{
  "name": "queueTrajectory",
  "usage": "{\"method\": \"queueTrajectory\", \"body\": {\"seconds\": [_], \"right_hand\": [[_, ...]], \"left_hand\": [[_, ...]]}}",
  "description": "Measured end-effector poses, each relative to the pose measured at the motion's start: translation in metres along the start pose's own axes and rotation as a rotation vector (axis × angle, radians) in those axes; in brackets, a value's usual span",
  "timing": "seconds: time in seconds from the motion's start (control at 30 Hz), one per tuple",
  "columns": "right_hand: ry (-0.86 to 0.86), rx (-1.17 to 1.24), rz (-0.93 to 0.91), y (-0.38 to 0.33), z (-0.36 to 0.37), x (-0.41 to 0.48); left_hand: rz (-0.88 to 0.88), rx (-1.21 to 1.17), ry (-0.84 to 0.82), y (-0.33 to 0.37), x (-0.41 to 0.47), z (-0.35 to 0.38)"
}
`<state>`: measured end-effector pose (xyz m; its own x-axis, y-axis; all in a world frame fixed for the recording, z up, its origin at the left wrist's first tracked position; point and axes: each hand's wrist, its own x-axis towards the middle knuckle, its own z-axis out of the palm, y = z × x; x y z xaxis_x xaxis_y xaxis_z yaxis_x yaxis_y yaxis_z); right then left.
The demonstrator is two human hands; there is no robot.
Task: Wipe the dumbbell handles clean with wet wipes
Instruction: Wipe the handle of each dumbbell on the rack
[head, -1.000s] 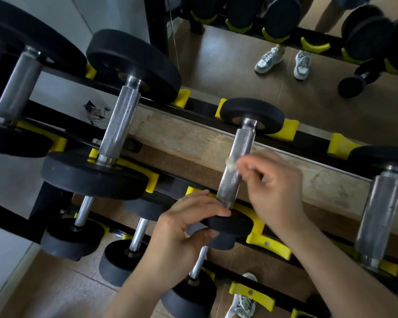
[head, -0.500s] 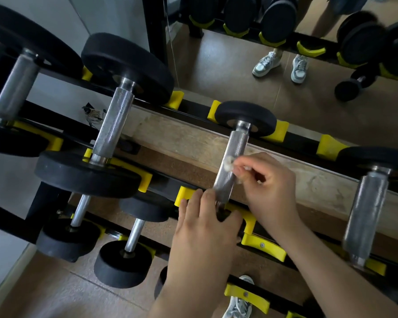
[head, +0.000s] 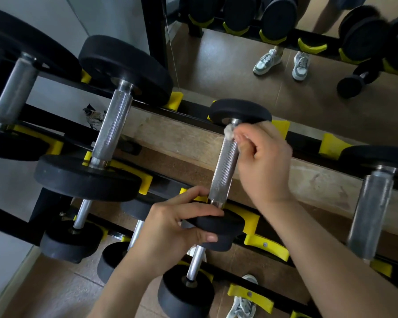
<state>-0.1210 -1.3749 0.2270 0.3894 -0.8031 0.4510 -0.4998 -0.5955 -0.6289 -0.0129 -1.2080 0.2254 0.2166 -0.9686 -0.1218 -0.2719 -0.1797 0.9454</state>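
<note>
A small dumbbell with black end weights and a knurled steel handle (head: 224, 166) lies on the top tier of a black rack with yellow cradles (head: 251, 220). My left hand (head: 170, 232) grips its near weight (head: 218, 228), fingers over the top and thumb underneath. My right hand (head: 265, 161) pinches a crumpled whitish wet wipe (head: 229, 132) and holds it against the far end of the handle, just below the far weight (head: 239, 111).
Bigger dumbbells (head: 112, 125) sit to the left on the same tier, another (head: 372, 203) to the right. Smaller ones (head: 189, 288) rest on the lower tier. A mirror behind the rack reflects shoes (head: 283, 61) and more weights. Tan floor lies below.
My right hand slid the wipe up the handle from its middle to the far end. My left hand shifted from covering the near weight's top to clasping its rim again.
</note>
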Motion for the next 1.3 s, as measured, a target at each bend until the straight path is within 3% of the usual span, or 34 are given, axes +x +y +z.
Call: {"method": "queueTrajectory", "body": {"seconds": [0.07, 0.17, 0.33, 0.5, 0.73, 0.9, 1.03, 1.1, 1.17, 1.3], "right_hand": [[-0.047, 0.023, 0.018, -0.006, 0.001, -0.018], [-0.230, 0.081, -0.111, -0.006, -0.008, -0.046], [0.045, 0.105, 0.079, 0.000, 0.005, -0.007], [-0.233, 0.152, -0.056, -0.003, -0.010, -0.038], [0.103, 0.138, 0.114, 0.006, 0.009, -0.022], [0.192, 0.201, 0.282, 0.006, 0.007, -0.014], [0.072, 0.221, 0.335, -0.004, -0.001, -0.036], [-0.061, 0.214, 0.285, -0.003, -0.012, -0.050], [-0.151, 0.191, 0.190, -0.003, -0.019, -0.048], [-0.025, 0.086, 0.048, 0.005, -0.011, -0.017]], "left_hand": [[-0.060, -0.083, -0.049, 0.001, 0.002, -0.007], [-0.098, -0.176, -0.124, 0.002, 0.008, -0.017], [-0.131, -0.260, -0.175, 0.000, 0.011, -0.022], [-0.134, -0.333, -0.189, -0.001, 0.013, -0.026], [-0.121, -0.298, -0.186, 0.000, 0.012, -0.022], [-0.150, -0.072, -0.096, 0.007, 0.004, -0.013], [0.009, 0.404, 0.020, 0.022, -0.008, 0.004], [0.097, 0.640, 0.062, 0.029, -0.011, 0.017], [0.078, 0.762, 0.042, 0.033, -0.011, 0.028], [-0.009, 0.821, 0.031, 0.029, -0.008, 0.037]]}}
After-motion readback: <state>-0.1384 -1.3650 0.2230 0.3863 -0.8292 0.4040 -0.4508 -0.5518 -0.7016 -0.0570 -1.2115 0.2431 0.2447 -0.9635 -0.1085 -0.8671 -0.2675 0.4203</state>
